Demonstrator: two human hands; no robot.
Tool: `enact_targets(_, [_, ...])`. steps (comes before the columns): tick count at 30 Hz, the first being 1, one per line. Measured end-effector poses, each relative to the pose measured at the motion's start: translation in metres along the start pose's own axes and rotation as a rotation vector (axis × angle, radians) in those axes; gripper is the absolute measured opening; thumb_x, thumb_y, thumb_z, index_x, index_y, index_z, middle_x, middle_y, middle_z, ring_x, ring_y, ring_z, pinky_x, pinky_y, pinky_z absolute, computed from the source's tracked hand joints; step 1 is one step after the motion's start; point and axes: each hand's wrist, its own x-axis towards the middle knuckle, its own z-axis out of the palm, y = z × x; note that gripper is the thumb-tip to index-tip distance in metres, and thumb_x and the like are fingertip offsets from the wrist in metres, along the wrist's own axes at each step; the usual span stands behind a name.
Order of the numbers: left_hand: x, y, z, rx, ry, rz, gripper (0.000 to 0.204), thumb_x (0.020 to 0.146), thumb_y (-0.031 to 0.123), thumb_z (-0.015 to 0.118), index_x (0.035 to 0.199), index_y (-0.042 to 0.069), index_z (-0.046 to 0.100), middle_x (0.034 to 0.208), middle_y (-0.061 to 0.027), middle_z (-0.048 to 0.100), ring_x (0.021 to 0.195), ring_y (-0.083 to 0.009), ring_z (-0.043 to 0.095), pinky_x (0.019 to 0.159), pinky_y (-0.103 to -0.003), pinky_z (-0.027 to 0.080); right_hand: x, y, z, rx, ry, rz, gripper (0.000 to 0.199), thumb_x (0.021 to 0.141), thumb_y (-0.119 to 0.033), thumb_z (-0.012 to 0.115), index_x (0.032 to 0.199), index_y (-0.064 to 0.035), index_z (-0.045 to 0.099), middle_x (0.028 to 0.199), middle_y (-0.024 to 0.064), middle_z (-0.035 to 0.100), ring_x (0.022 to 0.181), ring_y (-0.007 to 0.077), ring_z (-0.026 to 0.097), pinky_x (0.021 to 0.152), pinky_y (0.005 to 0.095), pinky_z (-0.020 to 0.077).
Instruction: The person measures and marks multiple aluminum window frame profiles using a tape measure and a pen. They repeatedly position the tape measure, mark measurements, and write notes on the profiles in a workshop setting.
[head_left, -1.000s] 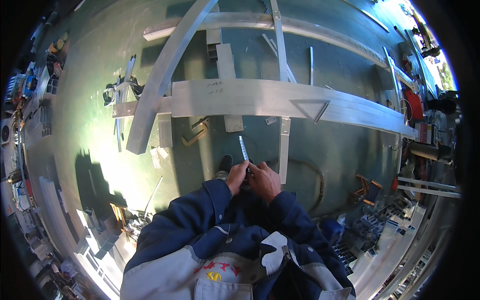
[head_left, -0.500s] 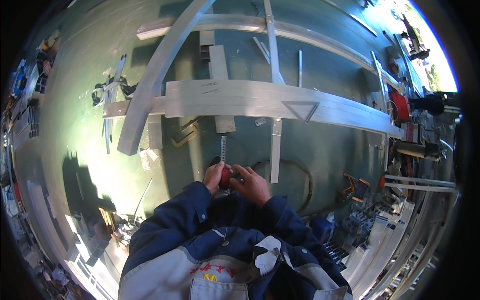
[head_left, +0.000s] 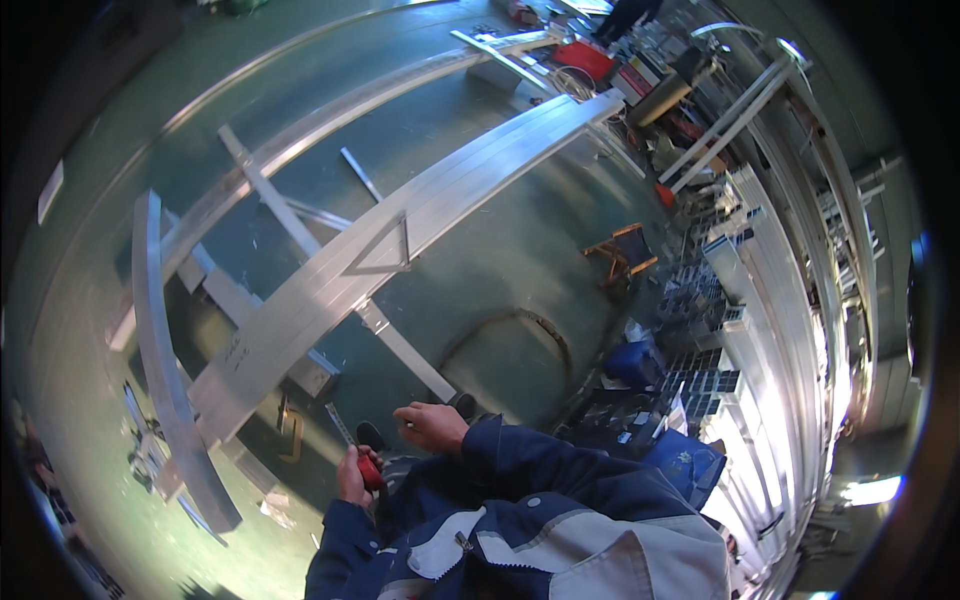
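A red tape measure [head_left: 371, 473] is gripped in my left hand [head_left: 351, 478], with a short length of its blade [head_left: 341, 423] sticking out forward. My right hand [head_left: 437, 428] is apart from it, to the right, fingers curled together; a tiny tip shows at the fingertips, too small to name. Ahead of both hands lies a long, wide aluminium profile [head_left: 290, 300], with a triangular metal set square [head_left: 385, 250] resting on top. A narrower bar [head_left: 405, 350] reaches from under this profile toward my right hand.
Another long profile [head_left: 155, 330] crosses the wide one's left end. A yellowish clamp-like tool [head_left: 293, 437] lies on the floor. To the right are a small folding stool [head_left: 625, 253], a blue container [head_left: 632, 364] and stacked aluminium profiles [head_left: 770, 330]. A red box [head_left: 583, 60] stands far off.
My view has swung to the right, so the profiles now run diagonally. My right hand has drawn away from the tape measure, which stays in my left hand.
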Motion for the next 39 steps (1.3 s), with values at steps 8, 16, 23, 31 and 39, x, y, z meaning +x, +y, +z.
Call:
enact_targets(8, [0.014,-0.030,0.108,0.274,0.054,0.046,0.037,0.108,0.038,0.049,0.100,0.004,0.063,0.084,-0.0088,0.067,0.068,-0.0177,0.065,0.064,-0.032,0.056,0.006,0.132,-0.059,0.151,-0.006,0.008,0.034,0.094,-0.033,0.064,0.120,-0.0112,0.069,0.107,0.0152,0.071,0.099,0.0377,0.069,0.083,0.0475,0.0567])
enact_targets(16, [0.052,-0.068,0.300,0.714,-0.141,-0.009,0.034,0.107,0.026,0.050,0.094,0.000,0.067,0.079,-0.0081,0.068,0.066,-0.0141,0.063,0.061,-0.029,0.053,-0.054,0.271,-0.188,0.356,0.180,0.238,0.037,0.092,-0.033,0.065,0.121,-0.0098,0.070,0.114,0.0160,0.073,0.104,0.0368,0.069,0.091,0.0448,0.0559])
enact_targets(23, [0.104,-0.096,0.428,0.891,-0.359,0.041,0.037,0.107,0.025,0.050,0.088,0.000,0.070,0.078,-0.0068,0.069,0.068,-0.0125,0.061,0.066,-0.029,0.050,-0.093,0.342,-0.269,0.515,0.422,0.432,0.041,0.093,-0.032,0.069,0.125,-0.0061,0.069,0.114,0.0163,0.074,0.103,0.0310,0.072,0.090,0.0390,0.0560])
enact_targets(31, [0.155,-0.108,0.533,0.994,-0.488,0.119,0.038,0.105,0.025,0.051,0.086,0.000,0.072,0.076,-0.0064,0.070,0.068,-0.0146,0.063,0.067,-0.031,0.051,-0.070,0.402,-0.346,0.490,0.501,0.434,0.042,0.095,-0.024,0.071,0.130,0.0006,0.065,0.115,0.0150,0.074,0.097,0.0220,0.072,0.086,0.0345,0.0569])
enact_targets(39, [0.261,-0.086,0.651,1.137,-0.533,0.239,0.039,0.103,0.031,0.054,0.086,0.002,0.075,0.076,-0.0088,0.073,0.068,-0.0201,0.069,0.068,-0.035,0.054,0.033,0.472,-0.453,0.452,0.572,0.406,0.030,0.095,-0.019,0.072,0.117,0.0003,0.071,0.105,0.0156,0.076,0.093,0.0194,0.072,0.083,0.0324,0.0564])
